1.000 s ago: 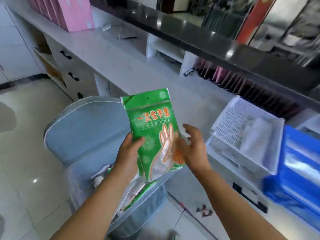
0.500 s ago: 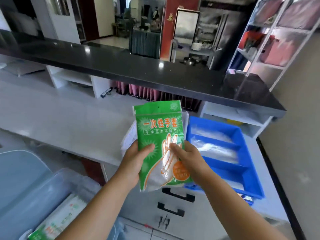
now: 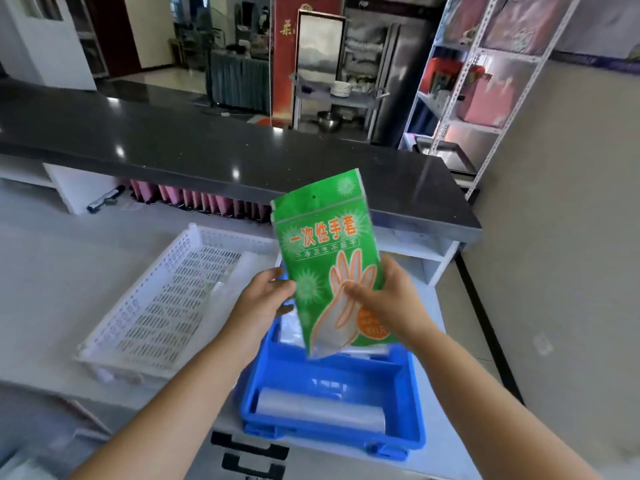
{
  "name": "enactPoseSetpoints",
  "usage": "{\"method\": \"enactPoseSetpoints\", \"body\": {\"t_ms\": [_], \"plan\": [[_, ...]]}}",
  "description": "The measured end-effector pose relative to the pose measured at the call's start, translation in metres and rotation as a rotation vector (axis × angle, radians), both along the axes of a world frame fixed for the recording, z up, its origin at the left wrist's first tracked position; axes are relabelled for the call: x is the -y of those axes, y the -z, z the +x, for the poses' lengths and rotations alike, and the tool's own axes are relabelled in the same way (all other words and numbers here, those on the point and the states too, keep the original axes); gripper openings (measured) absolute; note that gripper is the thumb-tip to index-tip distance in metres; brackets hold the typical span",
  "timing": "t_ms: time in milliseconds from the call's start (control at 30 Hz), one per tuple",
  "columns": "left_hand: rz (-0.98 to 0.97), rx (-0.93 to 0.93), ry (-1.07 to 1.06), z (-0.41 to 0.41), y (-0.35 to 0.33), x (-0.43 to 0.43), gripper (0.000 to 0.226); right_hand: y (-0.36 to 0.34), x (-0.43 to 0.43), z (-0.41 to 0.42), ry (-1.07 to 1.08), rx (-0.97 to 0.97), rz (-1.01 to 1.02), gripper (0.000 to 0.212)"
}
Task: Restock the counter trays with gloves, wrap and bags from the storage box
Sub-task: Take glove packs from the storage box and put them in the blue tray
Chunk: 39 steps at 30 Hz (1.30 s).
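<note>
A green pack of disposable gloves (image 3: 325, 251) is held upright above the blue divided tray (image 3: 414, 407). My left hand (image 3: 263, 299) pinches its left edge and my right hand (image 3: 388, 299) grips its lower right part. The pack looks like more than one pack stacked together. In the blue tray's near compartment lies a roll of clear wrap (image 3: 318, 408); clear plastic bags show in the compartments behind. A white perforated tray (image 3: 166, 292) stands to the left on the white counter, with a pale plastic item along its right side.
A black raised countertop (image 3: 207, 147) runs across behind the white counter (image 3: 52, 271). Pink folders stand in the cubby under it. Black drawer handles (image 3: 249, 452) show below the blue tray. A metal shelf rack (image 3: 485, 81) stands at the right by the wall.
The view swung from the storage box on the floor to the counter. Both hands carried the green glove pack rightwards and it now hangs over the blue tray.
</note>
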<state>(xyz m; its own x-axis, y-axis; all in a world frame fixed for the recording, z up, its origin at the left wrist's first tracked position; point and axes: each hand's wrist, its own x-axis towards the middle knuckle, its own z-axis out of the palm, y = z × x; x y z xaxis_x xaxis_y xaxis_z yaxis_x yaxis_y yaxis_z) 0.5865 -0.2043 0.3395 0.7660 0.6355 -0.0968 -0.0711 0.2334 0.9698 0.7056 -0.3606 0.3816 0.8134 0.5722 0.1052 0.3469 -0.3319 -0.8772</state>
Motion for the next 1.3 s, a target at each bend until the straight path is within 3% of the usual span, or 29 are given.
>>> {"method": "enactPoseSetpoints", "body": {"t_ms": [133, 333, 533, 767, 1000, 1133, 1233, 1300], "plan": [[0.313, -0.195, 0.064, 0.04, 0.012, -0.028, 0.031, -0.008, 0.019, 0.049, 0.161, 0.327, -0.229, 0.033], [0.985, -0.519, 0.399, 0.11, 0.038, -0.058, 0.036, -0.002, 0.027, 0.094, 0.259, 0.474, -0.51, 0.035], [1.409, -0.695, 0.769, 0.166, 0.064, -0.063, 0.041, 0.002, 0.013, 0.12, 0.24, 0.519, -0.639, 0.044], [1.328, -0.811, 0.785, 0.193, 0.084, -0.059, 0.065, 0.002, 0.007, 0.138, 0.212, 0.489, -0.671, 0.043], [1.245, -0.914, 0.77, 0.199, 0.08, -0.055, 0.034, 0.01, 0.007, 0.151, 0.171, 0.459, -0.681, 0.04], [1.191, -0.842, 0.764, 0.195, 0.076, -0.049, 0.007, 0.005, 0.003, 0.161, 0.081, 0.476, -0.681, 0.04], [1.349, -0.726, 0.657, 0.183, 0.067, -0.049, 0.012, -0.008, -0.002, 0.168, -0.007, 0.587, -0.682, 0.041], [1.585, -0.614, 0.551, 0.168, 0.054, -0.049, 0.026, -0.018, -0.007, 0.174, -0.063, 0.733, -0.67, 0.043]]}}
